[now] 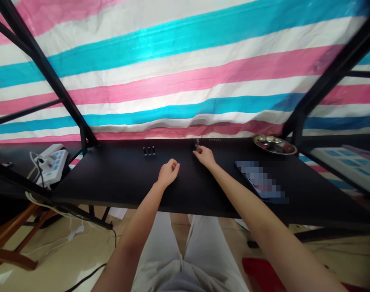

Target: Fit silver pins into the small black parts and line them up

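Observation:
My right hand (pixel 205 157) reaches to the far middle of the black table (pixel 118 174), its fingers pinched together. At its fingertips is a small cluster of clear and dark pieces (pixel 197 143). What exactly lies between the fingers is too small to tell. My left hand (pixel 168 172) hovers over or rests on the table nearer to me, fingers curled in, with nothing visible in them. To its left, three short black cylinders with pale ends (pixel 149 151) lie side by side. Several tiny pale pieces (pixel 214 140) form a row along the back edge.
A shiny metal dish (pixel 274 145) sits at the back right. Closer in lies a flat, pixelated dark-blue item (pixel 259 181). Black frame bars (pixel 51 77) rise at both ends, before a striped sheet (pixel 179 85). Power strips (pixel 55 166) with cables stand at the left.

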The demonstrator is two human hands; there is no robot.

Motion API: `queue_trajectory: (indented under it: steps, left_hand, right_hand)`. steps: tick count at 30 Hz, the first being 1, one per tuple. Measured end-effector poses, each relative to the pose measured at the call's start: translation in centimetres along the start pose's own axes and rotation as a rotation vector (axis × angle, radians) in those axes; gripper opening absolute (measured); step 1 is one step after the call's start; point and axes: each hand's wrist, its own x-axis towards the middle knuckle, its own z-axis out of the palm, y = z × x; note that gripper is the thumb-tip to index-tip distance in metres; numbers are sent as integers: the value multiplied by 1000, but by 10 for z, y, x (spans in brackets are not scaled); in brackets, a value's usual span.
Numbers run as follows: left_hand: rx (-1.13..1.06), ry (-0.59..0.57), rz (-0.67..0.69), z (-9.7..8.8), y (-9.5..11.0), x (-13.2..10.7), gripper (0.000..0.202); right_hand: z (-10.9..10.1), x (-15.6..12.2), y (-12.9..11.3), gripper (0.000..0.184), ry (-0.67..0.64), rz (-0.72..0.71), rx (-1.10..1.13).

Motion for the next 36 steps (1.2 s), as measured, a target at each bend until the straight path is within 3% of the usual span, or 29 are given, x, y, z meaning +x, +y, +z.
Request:
queue_trajectory:
  steps: [16,25,36]
  left_hand:
    - [100,-9,-35,-3,6,0,19]
    - [110,-2,-33,-3,5,0,19]
    - [101,8,-39,-4,5,0,19]
  right_hand:
    - [16,16,2,13,-65,96,-196]
    - [7,13,8,17,-81,57,-174]
    - [-4,10,3,28,-78,187,-316]
